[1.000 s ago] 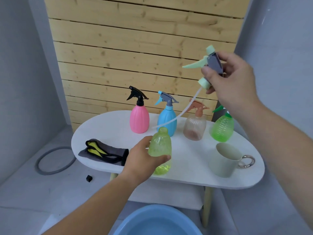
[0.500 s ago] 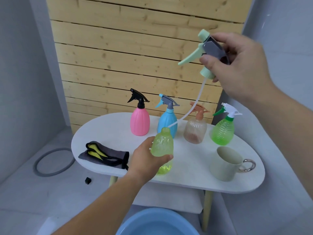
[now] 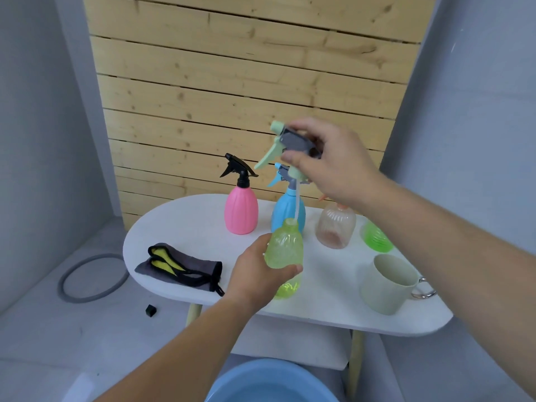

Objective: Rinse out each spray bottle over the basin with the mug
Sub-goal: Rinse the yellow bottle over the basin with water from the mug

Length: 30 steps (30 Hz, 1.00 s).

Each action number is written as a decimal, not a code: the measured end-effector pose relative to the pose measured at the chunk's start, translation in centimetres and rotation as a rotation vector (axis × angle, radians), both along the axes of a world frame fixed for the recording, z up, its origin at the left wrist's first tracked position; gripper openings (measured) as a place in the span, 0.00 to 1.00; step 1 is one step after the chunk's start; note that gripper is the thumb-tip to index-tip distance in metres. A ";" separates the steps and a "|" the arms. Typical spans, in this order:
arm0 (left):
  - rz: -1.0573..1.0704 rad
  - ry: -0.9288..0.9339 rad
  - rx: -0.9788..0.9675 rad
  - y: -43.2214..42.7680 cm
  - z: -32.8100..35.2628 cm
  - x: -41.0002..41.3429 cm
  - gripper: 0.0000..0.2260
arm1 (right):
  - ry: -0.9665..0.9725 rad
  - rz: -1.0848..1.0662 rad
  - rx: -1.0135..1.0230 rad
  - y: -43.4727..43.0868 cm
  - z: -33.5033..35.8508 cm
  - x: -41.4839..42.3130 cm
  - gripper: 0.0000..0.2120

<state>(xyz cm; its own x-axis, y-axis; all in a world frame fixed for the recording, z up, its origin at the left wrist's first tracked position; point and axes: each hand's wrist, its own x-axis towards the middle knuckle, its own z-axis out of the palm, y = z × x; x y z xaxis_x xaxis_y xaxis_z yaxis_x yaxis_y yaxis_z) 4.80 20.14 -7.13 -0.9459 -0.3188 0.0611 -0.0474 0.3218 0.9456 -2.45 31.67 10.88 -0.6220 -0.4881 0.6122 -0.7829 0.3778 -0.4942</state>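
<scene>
Two-handed sprayer step at the table's [image 3: 188,221] front edge: left hand [image 3: 255,277] grips bottle [image 3: 284,248], right hand [image 3: 339,166] pinches sprayer [image 3: 293,142]; next, I think, guide tube [image 3: 296,204] straight.

Translucent ribbed plastic yellow-green bottle [image 3: 284,250], matt mug [image 3: 385,282], knotty wood slat wall [image 3: 246,82], smooth white table [image 3: 185,227]

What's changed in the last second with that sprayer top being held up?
The right hand brought the pale green and grey trigger spray head down, so its white tube now runs straight down to the mouth of the translucent yellow-green plastic bottle. The left hand kept holding that bottle on the white oval table; the pale greenish mug stayed put.
</scene>
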 end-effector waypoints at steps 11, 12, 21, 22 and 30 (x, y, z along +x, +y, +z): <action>-0.042 0.012 0.031 -0.2 -0.1 -1.3 0.26 | -0.327 0.000 0.088 1.3 -5.9 -1.0 0.07; -0.043 0.011 0.032 -0.2 -0.1 -1.3 0.27 | -0.355 0.011 0.075 1.4 -6.0 -1.1 0.07; -0.055 0.024 0.028 -0.1 -0.3 -2.3 0.29 | -0.462 0.038 0.010 2.1 -6.6 -1.9 0.09; -0.056 0.022 0.027 -0.1 -0.3 -2.3 0.29 | -0.464 0.028 -0.013 2.1 -6.9 -1.9 0.09; -0.094 0.024 0.017 -0.6 -0.4 -2.7 0.30 | -0.443 0.066 0.017 1.9 -7.3 -2.2 0.08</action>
<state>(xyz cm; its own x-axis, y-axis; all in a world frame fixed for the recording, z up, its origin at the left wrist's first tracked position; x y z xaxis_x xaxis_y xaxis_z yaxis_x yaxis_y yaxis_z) 2.09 19.55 -7.54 -0.9700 -0.2297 0.0793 0.0048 0.3081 0.9513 -4.64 33.57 3.54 -0.7896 -0.5433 0.2851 -0.5198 0.3456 -0.7813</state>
